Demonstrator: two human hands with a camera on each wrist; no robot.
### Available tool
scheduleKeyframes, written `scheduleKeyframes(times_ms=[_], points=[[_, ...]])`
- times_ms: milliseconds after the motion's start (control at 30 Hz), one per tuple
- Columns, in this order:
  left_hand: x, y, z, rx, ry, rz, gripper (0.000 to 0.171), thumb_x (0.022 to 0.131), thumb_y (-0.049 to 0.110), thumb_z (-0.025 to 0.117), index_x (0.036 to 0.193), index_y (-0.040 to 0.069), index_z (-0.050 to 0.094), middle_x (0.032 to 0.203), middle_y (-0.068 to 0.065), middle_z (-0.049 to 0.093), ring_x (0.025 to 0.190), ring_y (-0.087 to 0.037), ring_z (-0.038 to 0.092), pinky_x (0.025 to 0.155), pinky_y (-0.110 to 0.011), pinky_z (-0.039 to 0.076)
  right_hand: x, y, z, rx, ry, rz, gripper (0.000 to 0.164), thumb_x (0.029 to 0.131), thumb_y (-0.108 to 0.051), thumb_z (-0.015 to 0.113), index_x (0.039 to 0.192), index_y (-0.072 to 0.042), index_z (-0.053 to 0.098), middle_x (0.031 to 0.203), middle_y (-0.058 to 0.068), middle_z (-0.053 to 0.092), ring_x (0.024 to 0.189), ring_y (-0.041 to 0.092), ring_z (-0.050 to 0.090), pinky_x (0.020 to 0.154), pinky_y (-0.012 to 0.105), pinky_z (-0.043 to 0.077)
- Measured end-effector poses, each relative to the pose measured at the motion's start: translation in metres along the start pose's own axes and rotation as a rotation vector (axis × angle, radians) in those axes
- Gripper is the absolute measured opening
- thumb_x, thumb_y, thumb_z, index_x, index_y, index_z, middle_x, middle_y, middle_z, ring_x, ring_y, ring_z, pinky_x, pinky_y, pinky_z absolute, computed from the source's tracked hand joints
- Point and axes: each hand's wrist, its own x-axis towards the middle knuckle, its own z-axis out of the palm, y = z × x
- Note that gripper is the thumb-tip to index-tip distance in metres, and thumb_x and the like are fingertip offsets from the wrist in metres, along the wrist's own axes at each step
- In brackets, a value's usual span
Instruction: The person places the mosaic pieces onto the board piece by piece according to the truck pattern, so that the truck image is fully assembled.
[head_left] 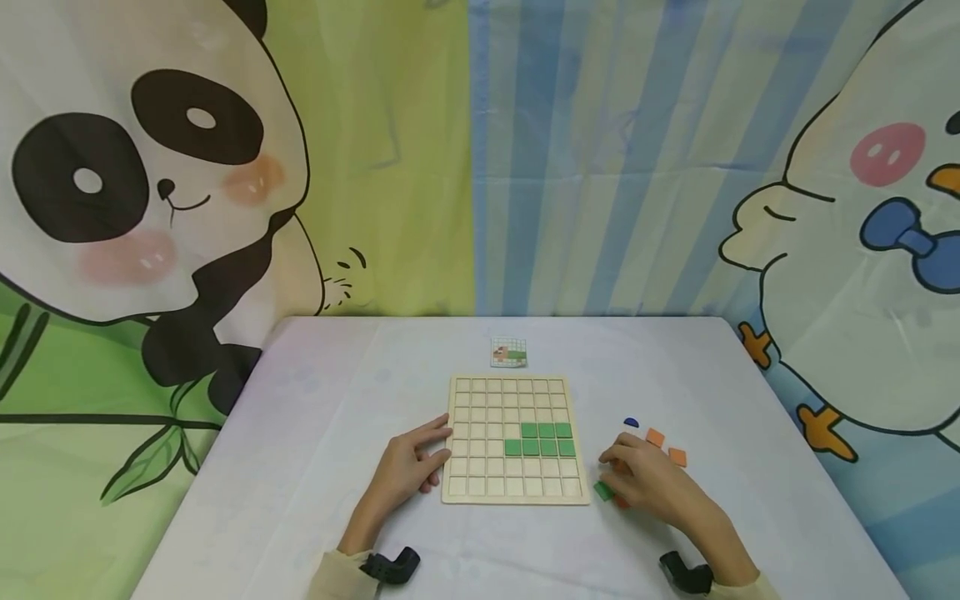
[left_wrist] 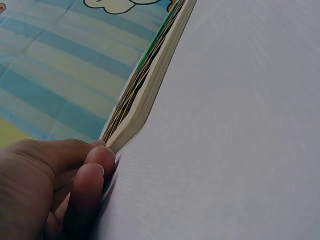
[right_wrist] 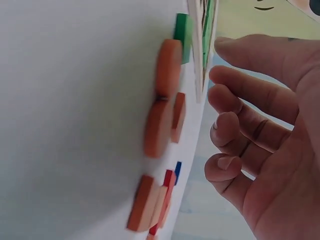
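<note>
A wooden grid board (head_left: pixel 517 502) lies on the table with several green square tiles (head_left: pixel 548 447) set in two rows at its right side. My left hand (head_left: pixel 405 460) rests at the board's left edge, index finger and thumb touching it. In the left wrist view, fingertips (left_wrist: pixel 100 157) meet the board's corner (left_wrist: pixel 122 136). My right hand (head_left: pixel 647 475) hovers over loose pieces right of the board, holding nothing. The right wrist view shows its thumb and fingers apart, near a green tile (right_wrist: pixel 182 37) and two orange rounded pieces (right_wrist: pixel 169 67).
Orange square tiles (head_left: pixel 677 457) and a blue half-round piece (head_left: pixel 632 422) lie beyond the right hand. A red piece (right_wrist: pixel 168 192) stands among them in the right wrist view. Behind the board lies a small picture card (head_left: pixel 508 352). A printed curtain (head_left: pixel 390 167) hangs behind the table.
</note>
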Motion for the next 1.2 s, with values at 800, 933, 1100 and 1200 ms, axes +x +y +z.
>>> scheduleKeyframes(times_ms=[800, 933, 1100, 1200], points=[[0.0, 0.001, 0.0, -0.011, -0.002, -0.005, 0.043, 0.097, 0.011, 0.077, 0.139, 0.012, 0.071, 0.159, 0.007, 0.057, 0.047, -0.015, 0.062, 0.042, -0.031, 0.055, -0.014, -0.001, 0.014, -0.001, -0.071, 0.15, 0.025, 0.083, -0.022, 0.092, 0.104, -0.026, 0.078, 0.093, -0.015, 0.061, 0.079, 0.004, 0.05, 0.066, 0.015, 0.05], [0.0, -0.001, 0.0, -0.02, -0.006, 0.001, 0.042, 0.097, 0.012, 0.077, 0.139, 0.012, 0.071, 0.159, 0.007, 0.057, 0.048, -0.016, 0.062, 0.043, -0.031, 0.055, -0.013, -0.003, 0.013, -0.011, -0.07, 0.159, 0.026, 0.081, -0.024, 0.093, 0.101, -0.027, 0.077, 0.091, -0.014, 0.059, 0.079, 0.005, 0.05, 0.065, 0.016, 0.048], [0.0, -0.001, 0.0, -0.025, -0.01, 0.001, 0.042, 0.097, 0.012, 0.077, 0.139, 0.013, 0.071, 0.159, 0.008, 0.057, 0.048, -0.016, 0.063, 0.043, -0.031, 0.055, -0.013, -0.003, 0.011, -0.02, -0.074, 0.15, 0.027, 0.081, -0.025, 0.093, 0.103, -0.028, 0.077, 0.093, -0.014, 0.059, 0.08, 0.004, 0.049, 0.066, 0.016, 0.047], [0.0, -0.002, 0.0, -0.026, -0.01, 0.001, 0.041, 0.098, 0.012, 0.077, 0.139, 0.013, 0.071, 0.159, 0.008, 0.057, 0.048, -0.016, 0.063, 0.042, -0.031, 0.055, -0.013, 0.0, 0.012, -0.018, -0.079, 0.125, 0.028, 0.081, -0.025, 0.093, 0.105, -0.027, 0.077, 0.095, -0.015, 0.06, 0.08, 0.003, 0.049, 0.066, 0.015, 0.048]])
